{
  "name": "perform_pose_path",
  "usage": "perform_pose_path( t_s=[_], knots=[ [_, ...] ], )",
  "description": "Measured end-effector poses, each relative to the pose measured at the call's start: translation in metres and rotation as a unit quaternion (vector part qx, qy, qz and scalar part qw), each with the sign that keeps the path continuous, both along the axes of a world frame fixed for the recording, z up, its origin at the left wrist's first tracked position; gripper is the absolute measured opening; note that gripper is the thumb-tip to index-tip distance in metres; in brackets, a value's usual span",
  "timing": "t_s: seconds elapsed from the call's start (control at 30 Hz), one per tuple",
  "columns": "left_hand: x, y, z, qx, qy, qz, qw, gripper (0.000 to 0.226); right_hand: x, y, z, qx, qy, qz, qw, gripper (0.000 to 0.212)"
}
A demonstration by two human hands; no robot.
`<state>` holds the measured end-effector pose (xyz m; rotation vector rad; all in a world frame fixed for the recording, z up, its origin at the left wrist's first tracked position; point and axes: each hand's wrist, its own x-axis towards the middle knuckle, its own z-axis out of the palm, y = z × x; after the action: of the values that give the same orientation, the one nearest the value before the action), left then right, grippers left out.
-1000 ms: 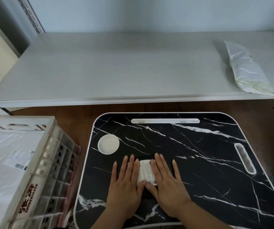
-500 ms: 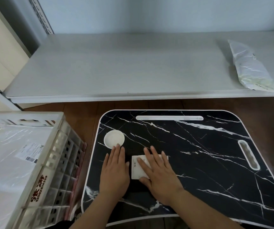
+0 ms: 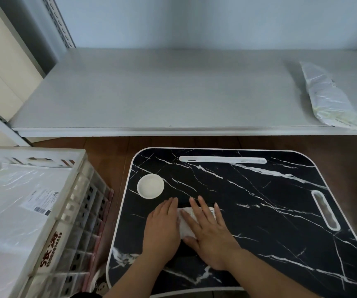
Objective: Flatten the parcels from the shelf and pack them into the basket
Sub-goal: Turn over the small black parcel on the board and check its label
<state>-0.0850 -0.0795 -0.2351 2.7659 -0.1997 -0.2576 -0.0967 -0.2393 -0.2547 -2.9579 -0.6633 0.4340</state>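
the small parcel (image 3: pixel 186 224) lies flat on the table (image 3: pixel 259 211), under both palms: the left hand (image 3: pixel 162 226) presses its left edge, the right hand (image 3: pixel 210 231) covers its middle, fingers straight, neither gripping. the basket (image 3: pixel 65 211) stands left, nearer the left hand, nothing between. another parcel (image 3: pixel 326 97) waits on the shelf (image 3: pixel 151 93), far right.

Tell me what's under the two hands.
A small white parcel lies flat on the black tray, pressed by the left hand and right hand. Its printed label partly shows; the rest is covered.
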Motion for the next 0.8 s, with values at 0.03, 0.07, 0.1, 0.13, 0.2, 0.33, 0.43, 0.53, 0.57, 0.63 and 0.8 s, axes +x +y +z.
perform_pose_path(
  t_s=[0.03,0.07,0.1,0.13,0.2,0.33,0.43,0.53,0.57,0.63,0.8],
  knots=[
    [0.002,-0.001,0.001,0.012,-0.002,-0.005,1.0,0.052,0.001,-0.003,0.002,0.049,0.0,0.0,0.999,0.065],
    [0.007,-0.002,0.003,0.021,-0.006,-0.007,1.0,0.05,0.001,-0.006,0.008,0.111,0.046,-0.034,0.992,0.066],
    [0.008,-0.004,0.005,0.028,0.001,-0.006,1.0,0.048,-0.001,-0.01,0.014,0.17,0.064,-0.082,0.98,0.068],
    [0.012,-0.005,0.007,0.031,0.022,-0.002,0.999,0.047,-0.003,-0.014,0.018,0.215,0.042,-0.145,0.965,0.067],
    [0.014,-0.009,0.009,0.019,0.085,0.008,0.996,0.047,-0.009,-0.023,0.021,0.245,-0.038,-0.292,0.924,0.059],
    [0.006,-0.013,0.015,-0.008,0.144,0.03,0.989,0.033,-0.004,-0.029,0.03,0.277,0.077,-0.486,0.825,0.05],
    [-0.002,-0.013,0.019,-0.036,0.133,0.054,0.989,0.028,-0.003,-0.032,0.039,0.348,0.178,-0.529,0.753,0.038],
    [-0.007,-0.008,0.025,-0.089,0.122,0.078,0.985,0.024,-0.005,-0.027,0.055,0.426,0.176,-0.523,0.717,0.019],
    [-0.008,-0.005,0.029,-0.109,0.115,0.091,0.983,0.024,-0.005,-0.025,0.063,0.445,0.161,-0.511,0.718,0.017],
    [-0.009,0.001,0.036,-0.153,0.094,0.118,0.977,0.03,-0.003,-0.025,0.085,0.502,0.181,-0.461,0.709,0.014],
    [0.0,0.01,0.062,-0.19,0.059,0.124,0.972,0.056,0.01,-0.018,0.131,0.33,0.137,-0.306,0.883,0.026]
  ],
)
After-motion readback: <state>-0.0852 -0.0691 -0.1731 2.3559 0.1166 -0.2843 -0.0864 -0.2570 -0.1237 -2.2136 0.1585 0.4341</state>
